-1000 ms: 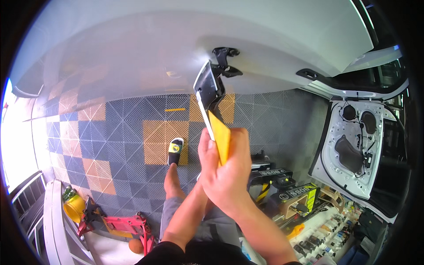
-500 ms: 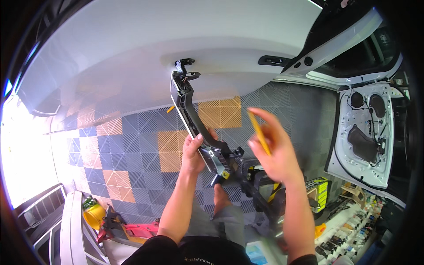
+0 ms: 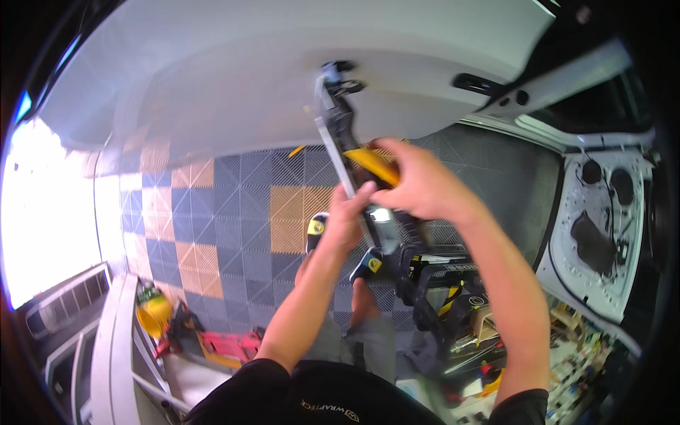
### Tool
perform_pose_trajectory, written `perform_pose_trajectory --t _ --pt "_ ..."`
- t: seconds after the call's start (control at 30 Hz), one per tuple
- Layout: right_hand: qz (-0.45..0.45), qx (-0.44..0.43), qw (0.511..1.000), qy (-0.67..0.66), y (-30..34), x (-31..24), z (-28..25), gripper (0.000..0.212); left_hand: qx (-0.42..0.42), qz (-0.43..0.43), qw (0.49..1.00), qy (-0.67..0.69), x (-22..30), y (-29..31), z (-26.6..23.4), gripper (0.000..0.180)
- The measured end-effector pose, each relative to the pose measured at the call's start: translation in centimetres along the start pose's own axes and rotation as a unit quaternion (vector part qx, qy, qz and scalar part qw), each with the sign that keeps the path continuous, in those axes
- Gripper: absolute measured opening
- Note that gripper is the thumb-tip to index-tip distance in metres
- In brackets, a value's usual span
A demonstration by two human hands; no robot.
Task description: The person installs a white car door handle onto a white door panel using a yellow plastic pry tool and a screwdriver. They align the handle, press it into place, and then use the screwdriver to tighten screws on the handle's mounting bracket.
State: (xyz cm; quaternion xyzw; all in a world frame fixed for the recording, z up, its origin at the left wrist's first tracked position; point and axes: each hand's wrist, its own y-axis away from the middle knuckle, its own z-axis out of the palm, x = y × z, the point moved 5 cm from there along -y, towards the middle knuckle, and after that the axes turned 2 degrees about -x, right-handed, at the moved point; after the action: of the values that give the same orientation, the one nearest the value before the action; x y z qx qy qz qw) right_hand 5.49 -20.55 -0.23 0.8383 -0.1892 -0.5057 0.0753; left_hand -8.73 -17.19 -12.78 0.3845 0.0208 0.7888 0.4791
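A long black trim piece with a silver edge [image 3: 330,142] runs slantwise in front of the pale car panel. My left hand [image 3: 346,218] is closed around its middle, thumb on top. In my right hand [image 3: 419,180] is a flat yellow strip-like tool [image 3: 377,167], pinched and held against or just over the black side of the trim piece; motion blur hides whether it touches. A dark bracket [image 3: 338,71] is at the trim piece's far end, close to the panel. Its near end, with a shiny grey plate [image 3: 382,228], lies over a black stand [image 3: 411,273].
The pale car panel [image 3: 212,78] curves across the far side. A bare door shell [image 3: 552,273] stands at right. Several small items cover a surface [image 3: 574,375] at lower right. A yellow bucket [image 3: 153,317] and red tool [image 3: 227,345] are lower left. My shoes [image 3: 368,265] are on tiled floor.
My right hand has moved left with the yellow tool, from beside the trim piece to right at it. The view has shifted, and my left hand still grips the trim piece.
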Motion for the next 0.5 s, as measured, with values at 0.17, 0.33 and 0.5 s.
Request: perform_pose_trajectory --t 0.17,0.33,0.5 --pt "0.083 -0.065 0.994 -0.019 -0.1 -0.6 -0.9 0.073 -0.059 0.018 0.989 0.131 -1.9 -0.2 3.0 0.033" --pt "0.165 -0.077 0.983 0.020 0.0 -2.3 -1.7 0.074 -0.088 0.027 0.976 0.199 -2.6 -0.7 4.6 0.038" --pt "0.191 -0.089 0.977 0.038 -0.3 -3.9 -1.7 0.082 -0.092 0.045 0.985 0.139 -2.5 -1.3 3.1 0.035"
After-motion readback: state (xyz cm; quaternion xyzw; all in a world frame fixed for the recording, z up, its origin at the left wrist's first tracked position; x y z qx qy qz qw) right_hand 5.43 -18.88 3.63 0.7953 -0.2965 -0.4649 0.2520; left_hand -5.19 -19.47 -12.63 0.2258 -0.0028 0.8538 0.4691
